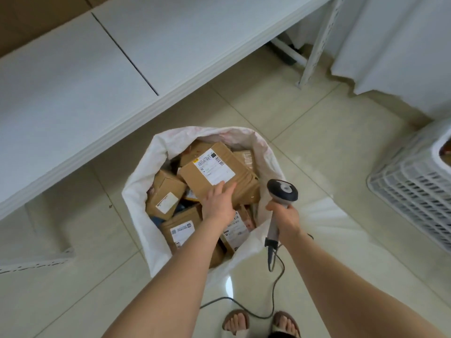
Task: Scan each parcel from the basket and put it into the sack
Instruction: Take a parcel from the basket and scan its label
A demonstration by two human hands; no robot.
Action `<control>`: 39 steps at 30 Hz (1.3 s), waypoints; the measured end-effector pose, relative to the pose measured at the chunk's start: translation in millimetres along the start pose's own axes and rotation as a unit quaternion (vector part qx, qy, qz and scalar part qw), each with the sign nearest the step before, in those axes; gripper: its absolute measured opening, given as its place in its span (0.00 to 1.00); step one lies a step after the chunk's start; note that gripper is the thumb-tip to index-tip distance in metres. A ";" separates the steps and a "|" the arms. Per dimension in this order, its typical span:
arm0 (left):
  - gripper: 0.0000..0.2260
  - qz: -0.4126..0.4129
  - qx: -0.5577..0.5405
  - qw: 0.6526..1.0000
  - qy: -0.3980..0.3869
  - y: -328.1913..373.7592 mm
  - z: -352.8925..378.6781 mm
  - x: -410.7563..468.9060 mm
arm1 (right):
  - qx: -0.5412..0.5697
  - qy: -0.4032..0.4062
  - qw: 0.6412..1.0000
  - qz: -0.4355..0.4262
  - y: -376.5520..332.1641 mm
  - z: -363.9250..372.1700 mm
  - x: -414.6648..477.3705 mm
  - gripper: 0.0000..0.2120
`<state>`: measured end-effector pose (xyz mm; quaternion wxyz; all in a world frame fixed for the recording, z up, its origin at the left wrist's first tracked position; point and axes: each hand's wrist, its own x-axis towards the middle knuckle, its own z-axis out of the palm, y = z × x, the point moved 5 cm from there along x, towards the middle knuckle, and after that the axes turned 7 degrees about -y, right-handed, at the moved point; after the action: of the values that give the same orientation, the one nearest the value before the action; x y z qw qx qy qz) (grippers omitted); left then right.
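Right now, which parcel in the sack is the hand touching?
The largest, topmost parcel; the left hand rests on its near edge. The others lie lower, untouched.

Tiled floor (pixel 317 142), open sack (pixel 136 189), white basket (pixel 415 191), scanner cable (pixel 244 311)

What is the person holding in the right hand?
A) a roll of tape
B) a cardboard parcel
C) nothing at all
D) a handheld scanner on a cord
D: the right hand grips the handle of a grey corded scanner, while the left hand lies with straight fingers on the top parcel in the sack.
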<state>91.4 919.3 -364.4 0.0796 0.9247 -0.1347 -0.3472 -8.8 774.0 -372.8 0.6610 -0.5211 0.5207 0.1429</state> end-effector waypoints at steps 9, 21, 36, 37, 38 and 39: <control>0.25 -0.035 0.043 0.998 0.028 -41.0 38.5 43.5 | 0.092 -0.043 0.994 0.037 37.3 25.7 62.1 0.06; 0.31 -0.058 -0.110 0.984 -0.130 -1.7 27.0 16.2 | 0.175 -0.007 0.977 -0.125 -80.1 -18.1 -23.8 0.05; 0.37 -0.041 0.144 0.989 0.004 8.2 23.1 30.5 | -0.008 -0.010 0.993 -0.115 -45.8 1.8 11.6 0.07; 0.37 -0.052 0.171 0.983 0.050 -3.1 16.2 24.8 | -0.012 -0.008 0.993 -0.113 -47.3 2.3 13.9 0.07; 0.38 -0.064 0.197 0.974 0.095 -16.4 6.6 19.6 | -0.021 -0.007 0.993 -0.112 -48.8 3.1 16.6 0.07; 0.37 -0.082 0.218 0.964 0.125 -32.2 -4.1 15.0 | -0.029 -0.007 0.993 -0.110 -49.3 4.2 19.2 0.07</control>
<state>111.2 945.6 -378.4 -0.1368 0.9636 -0.1195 -0.1962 37.6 750.2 -362.6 0.6610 -0.5930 0.4513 0.0877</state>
